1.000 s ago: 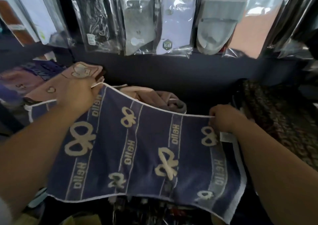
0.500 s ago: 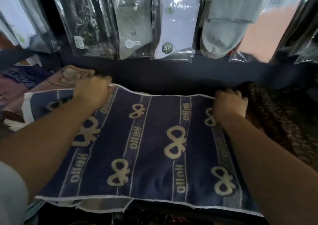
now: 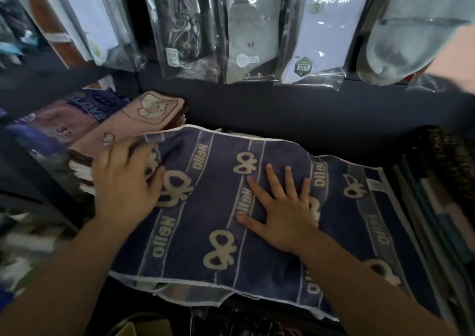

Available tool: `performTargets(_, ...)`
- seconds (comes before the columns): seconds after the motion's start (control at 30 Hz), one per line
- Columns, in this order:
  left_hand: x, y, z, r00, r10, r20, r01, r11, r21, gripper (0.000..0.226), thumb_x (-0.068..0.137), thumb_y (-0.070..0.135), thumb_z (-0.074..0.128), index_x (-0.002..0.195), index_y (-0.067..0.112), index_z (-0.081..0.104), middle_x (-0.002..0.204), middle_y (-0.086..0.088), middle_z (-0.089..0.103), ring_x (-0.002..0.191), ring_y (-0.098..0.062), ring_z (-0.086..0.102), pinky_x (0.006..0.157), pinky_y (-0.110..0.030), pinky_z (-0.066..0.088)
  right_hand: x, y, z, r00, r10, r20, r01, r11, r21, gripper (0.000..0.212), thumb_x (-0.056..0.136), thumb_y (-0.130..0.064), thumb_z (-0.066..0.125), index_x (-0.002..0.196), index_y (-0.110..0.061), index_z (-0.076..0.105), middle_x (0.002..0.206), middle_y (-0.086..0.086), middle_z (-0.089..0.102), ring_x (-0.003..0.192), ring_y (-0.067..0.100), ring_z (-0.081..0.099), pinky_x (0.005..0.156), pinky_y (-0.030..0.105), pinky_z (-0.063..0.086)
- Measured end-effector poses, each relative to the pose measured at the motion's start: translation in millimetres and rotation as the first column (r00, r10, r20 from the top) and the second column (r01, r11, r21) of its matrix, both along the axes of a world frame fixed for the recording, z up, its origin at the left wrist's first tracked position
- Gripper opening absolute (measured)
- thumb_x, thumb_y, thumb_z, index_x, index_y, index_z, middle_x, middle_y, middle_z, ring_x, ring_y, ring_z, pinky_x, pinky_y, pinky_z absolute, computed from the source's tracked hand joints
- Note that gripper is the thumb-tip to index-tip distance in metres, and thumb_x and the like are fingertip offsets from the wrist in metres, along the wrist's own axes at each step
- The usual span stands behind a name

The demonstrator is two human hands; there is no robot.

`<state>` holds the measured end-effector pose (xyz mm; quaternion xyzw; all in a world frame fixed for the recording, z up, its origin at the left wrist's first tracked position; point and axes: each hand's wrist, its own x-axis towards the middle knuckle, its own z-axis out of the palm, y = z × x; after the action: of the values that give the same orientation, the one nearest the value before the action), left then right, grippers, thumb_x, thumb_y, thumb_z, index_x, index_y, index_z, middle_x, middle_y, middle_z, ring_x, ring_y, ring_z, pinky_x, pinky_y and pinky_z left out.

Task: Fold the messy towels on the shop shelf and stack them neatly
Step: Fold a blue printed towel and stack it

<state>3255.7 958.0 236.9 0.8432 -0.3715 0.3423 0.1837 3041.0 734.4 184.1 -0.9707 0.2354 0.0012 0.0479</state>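
Head view, shop shelf. The right hand (image 3: 285,212) lies palm down on the middle of the blue towel (image 3: 205,207), all five fingers straight and fanned wide apart, pressing flat on the cloth and holding nothing. The left hand (image 3: 126,181) rests on the towel's left end, its thumb laid along the fabric and its fingers stretched forward, nearly straight, towards the towel's far left corner. That corner is turned over at the fingertips, but the hand is blurred, so the finer detail of the contact is unclear.

The blue towel, woven with pale bows and stripes of "Hello" lettering, is spread open across the shelf between and beneath both hands. It is one broad sheet, humped at the far edge, with its near hem hanging over the shelf front. A paler layer of cloth (image 3: 190,290) shows under that near hem.

Just beside the left hand, to the far left, sits a stack of folded pink towels (image 3: 133,122), with folded purple towels (image 3: 64,122) beyond it. To the right, well apart from the right hand, lies dark patterned fabric (image 3: 447,161). Above, packets of socks (image 3: 252,27) hang in a row against the dark back panel (image 3: 282,109).
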Motion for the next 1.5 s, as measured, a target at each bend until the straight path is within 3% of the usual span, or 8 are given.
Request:
performTargets(0.13,-16,53,-23,0.955,0.054,-0.292,-0.128,0.962,-0.239,0.042,0.090,0.042,0.068,0.107,0.004,0.060,0.101,-0.017,0.058,0.098,-0.039,0.052,0.080,-0.047,0.041,1,-1,-1,1.000,-0.009,0.006,0.009,1.000,0.007,0.091,0.073,-0.099,0.009,0.146,-0.057,-0.027,0.159,-0.010,-0.039,0.145,0.032,-0.039,0.115,0.063,-0.021)
performTargets(0.27,-17,59,-36,0.735,-0.061,-0.675,-0.096,0.977,-0.192,0.032,0.085,0.049,0.070,0.094,0.019,0.060,0.087,0.003,0.061,0.081,-0.022,0.059,0.065,-0.037,0.047,2,0,-2,1.000,-0.024,0.007,0.024,1.000,0.001,0.091,0.071,-0.100,0.005,0.144,-0.059,-0.029,0.158,-0.011,-0.040,0.145,0.030,-0.039,0.117,0.063,-0.019)
performTargets(0.33,-12,56,-37,0.622,-0.067,-0.780,-0.107,0.980,-0.170,0.036,0.087,0.050,0.070,0.109,0.023,0.061,0.098,0.006,0.063,0.087,-0.020,0.060,0.072,-0.038,0.049,2,0,-2,0.999,-0.031,0.009,0.031,1.000,-0.004,0.091,0.070,-0.100,0.004,0.145,-0.059,-0.028,0.158,-0.012,-0.039,0.145,0.029,-0.038,0.117,0.062,-0.018)
performTargets(0.6,-3,57,-42,0.518,0.004,-0.855,-0.213,0.969,-0.124,0.027,0.092,0.044,0.064,0.101,0.018,0.064,0.095,0.002,0.065,0.092,-0.029,0.061,0.082,-0.043,0.051,3,1,-1,0.999,-0.044,-0.008,0.044,0.999,-0.012,0.091,0.070,-0.099,0.004,0.147,-0.058,-0.024,0.160,-0.012,-0.037,0.146,0.028,-0.037,0.117,0.062,-0.018)
performTargets(0.7,1,59,-42,0.422,0.068,-0.904,-0.248,0.968,-0.043,0.044,0.094,0.059,0.054,0.101,0.017,0.066,0.101,-0.002,0.064,0.096,-0.031,0.061,0.086,-0.046,0.051,3,1,-1,0.999,-0.039,-0.018,0.039,0.999,-0.016,0.091,0.069,-0.099,0.001,0.146,-0.058,-0.026,0.160,-0.012,-0.037,0.147,0.028,-0.036,0.117,0.061,-0.018)
performTargets(0.93,2,74,-49,0.510,0.214,-0.833,-0.118,0.977,0.178,0.034,0.100,0.046,0.049,0.089,0.018,0.065,0.088,-0.003,0.066,0.082,-0.026,0.062,0.072,-0.038,0.049,8,0,1,0.998,-0.053,-0.036,0.053,0.999,0.001,0.092,0.070,-0.099,0.004,0.148,-0.058,-0.022,0.160,-0.011,-0.036,0.147,0.027,-0.035,0.118,0.060,-0.018)
performTargets(1.23,-22,76,-14,0.695,-0.077,-0.715,-0.112,0.971,-0.212,0.025,0.103,0.024,0.049,0.079,0.016,0.050,0.075,-0.007,0.054,0.071,-0.020,0.051,0.061,-0.037,0.040,9,0,1,0.997,-0.059,-0.046,0.059,0.998,0.004,0.091,0.073,-0.098,0.008,0.150,-0.057,-0.018,0.163,-0.011,-0.030,0.149,0.027,-0.031,0.119,0.059,-0.017)
performTargets(1.5,-29,62,7,0.751,-0.109,-0.652,-0.084,0.963,-0.258,0.025,0.105,0.028,0.044,0.082,0.017,0.043,0.074,-0.007,0.053,0.069,-0.016,0.050,0.060,-0.029,0.038,7,1,1,0.997,-0.064,-0.040,0.064,0.998,0.013,0.092,0.071,-0.098,0.006,0.150,-0.056,-0.017,0.164,-0.011,-0.028,0.150,0.026,-0.030,0.119,0.059,-0.014)
